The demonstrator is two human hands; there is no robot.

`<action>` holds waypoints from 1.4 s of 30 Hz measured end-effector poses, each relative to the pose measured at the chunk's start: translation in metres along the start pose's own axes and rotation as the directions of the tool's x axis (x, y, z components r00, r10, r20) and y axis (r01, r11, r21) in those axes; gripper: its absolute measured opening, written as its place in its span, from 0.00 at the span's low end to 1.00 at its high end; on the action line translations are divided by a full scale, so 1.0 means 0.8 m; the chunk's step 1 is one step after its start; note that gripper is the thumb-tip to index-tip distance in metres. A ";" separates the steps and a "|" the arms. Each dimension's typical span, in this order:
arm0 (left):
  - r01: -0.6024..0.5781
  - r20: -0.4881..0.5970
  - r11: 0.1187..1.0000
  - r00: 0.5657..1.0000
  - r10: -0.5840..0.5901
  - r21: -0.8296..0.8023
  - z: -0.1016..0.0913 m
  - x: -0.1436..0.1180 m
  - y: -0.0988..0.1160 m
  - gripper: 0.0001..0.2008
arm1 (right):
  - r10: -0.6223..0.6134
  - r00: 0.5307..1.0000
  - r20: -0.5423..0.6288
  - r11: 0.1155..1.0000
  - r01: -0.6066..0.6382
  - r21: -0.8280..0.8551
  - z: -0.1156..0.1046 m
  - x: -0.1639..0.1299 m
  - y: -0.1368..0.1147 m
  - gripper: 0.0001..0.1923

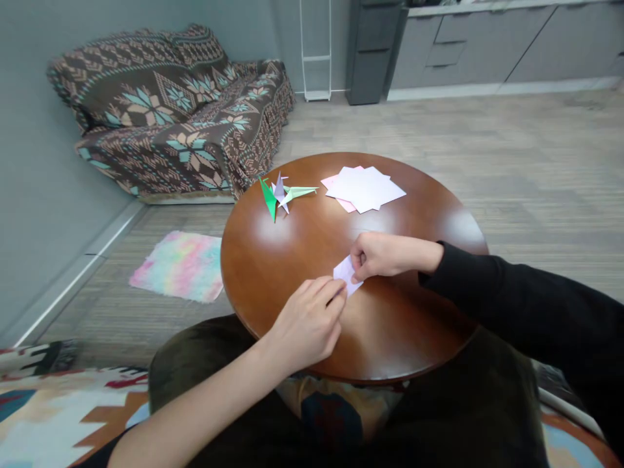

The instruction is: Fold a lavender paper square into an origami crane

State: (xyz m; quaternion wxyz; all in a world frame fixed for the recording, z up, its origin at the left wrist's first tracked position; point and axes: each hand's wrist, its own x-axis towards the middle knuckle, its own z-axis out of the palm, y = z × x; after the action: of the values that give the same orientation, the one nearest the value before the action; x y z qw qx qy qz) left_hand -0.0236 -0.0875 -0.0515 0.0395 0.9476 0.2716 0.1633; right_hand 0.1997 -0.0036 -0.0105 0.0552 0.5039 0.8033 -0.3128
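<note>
A small folded piece of pale lilac paper (347, 272) lies on the round brown wooden table (292, 260), pinched from both sides. My left hand (307, 323) holds its near-left corner with the fingertips. My right hand (385, 255), coming from a black sleeve, grips its upper right edge. Most of the paper is hidden by the fingers.
Folded paper cranes, green (268, 198), lilac (279, 190) and light green (298, 192), stand at the table's far left. A loose stack of pale pink and white paper sheets (364, 188) lies at the far side. A patterned sofa (170, 110) and a pastel rug (179, 265) are on the left.
</note>
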 end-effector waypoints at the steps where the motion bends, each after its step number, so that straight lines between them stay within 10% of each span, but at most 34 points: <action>1: 0.000 0.004 1.000 1.000 0.000 0.004 0.000 0.001 0.000 0.19 | 0.001 1.000 -0.003 1.000 -0.001 0.004 0.000 -0.001 0.000 0.07; 20: -0.037 0.063 0.999 0.997 0.038 -0.024 -0.003 0.004 -0.003 0.17 | 0.074 0.995 0.065 0.990 -0.081 0.117 -0.019 0.006 0.032 0.09; 25: 0.076 0.015 0.990 0.997 -0.075 -0.116 -0.005 0.002 0.004 0.18 | 0.147 0.969 -0.198 0.988 -0.135 0.076 -0.033 -0.009 0.047 0.06; 31: 0.170 -0.109 0.950 0.973 -0.205 -0.263 -0.001 0.015 -0.002 0.13 | -0.026 0.821 -0.571 0.998 0.051 0.029 0.044 -0.051 0.009 0.08; 36: 0.081 -0.194 0.961 0.972 -0.136 -0.265 0.007 0.032 -0.031 0.15 | -0.210 0.760 -0.615 0.974 0.110 -0.198 0.107 -0.059 -0.018 0.12; 42: -0.047 -0.162 0.983 0.987 0.017 -0.179 0.021 0.033 -0.049 0.12 | -0.294 0.709 -0.641 0.942 0.102 -0.319 0.111 -0.058 -0.014 0.12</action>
State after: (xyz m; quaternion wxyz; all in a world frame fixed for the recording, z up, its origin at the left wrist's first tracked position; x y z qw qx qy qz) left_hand -0.0167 -0.0404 -0.0659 0.1016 0.9282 0.2425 0.2634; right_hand 0.1928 -0.0927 -0.0580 -0.2112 0.4813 0.8507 -0.0024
